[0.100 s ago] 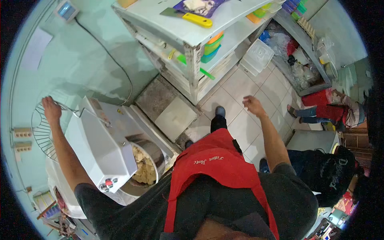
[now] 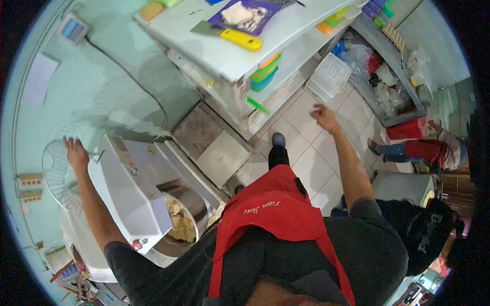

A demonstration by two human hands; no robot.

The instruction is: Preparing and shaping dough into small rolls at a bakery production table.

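Beside the mixer (image 2: 132,188), off its left edge: 1 round wire frame (image 2: 47,163), near the wall. Left hand (image 2: 77,154) at the frame's right-hand rim, grip apart, fingers spread; blur, can't tell if touching. Right hand (image 2: 325,118) over floor, well apart from everything, fingers loosely curled, grip apart, nothing visible in it.

Steel bowl (image 2: 193,198) at mixer's right edge, dough (image 2: 179,219) inside.

Risks, my judgement: frame could tip or clatter if bumped with that loose grip; fingers could snag between wires if the hand pushes in sideways; a shoe could slip if the floor is greasy.

White worktop (image 2: 217,57) ahead: yellow-handled scraper (image 2: 240,39) near left edge, purple sheet (image 2: 219,19) with white stuff just beyond, tan block (image 2: 151,10) at far left corner. Lower shelf: stacked coloured tubs (image 2: 265,77).

Room: pale green wall (image 2: 138,51), display box (image 2: 73,29) with cable, tiled floor (image 2: 301,148), clear bin (image 2: 331,75). 2 co-workers right: 1 red-aproned (image 2: 426,149), 1 dark-topped (image 2: 408,224).
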